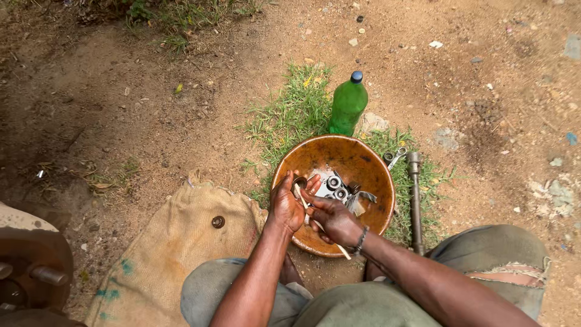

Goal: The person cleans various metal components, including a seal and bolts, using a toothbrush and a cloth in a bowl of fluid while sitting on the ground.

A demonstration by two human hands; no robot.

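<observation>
- Hands are working over the rusty bowl point(369, 218) on the ground, so I'm keeping drips and parts inside it.
- My left hand point(287, 206) is cupping a small ring-shaped part point(299, 181), fingers curled.
- My right hand point(333, 219) is pinching a thin stick point(318, 225), scrubbing it.
- Metal parts point(339, 189) are lying in the bowl; a green bottle point(348, 104) is standing just behind.
</observation>
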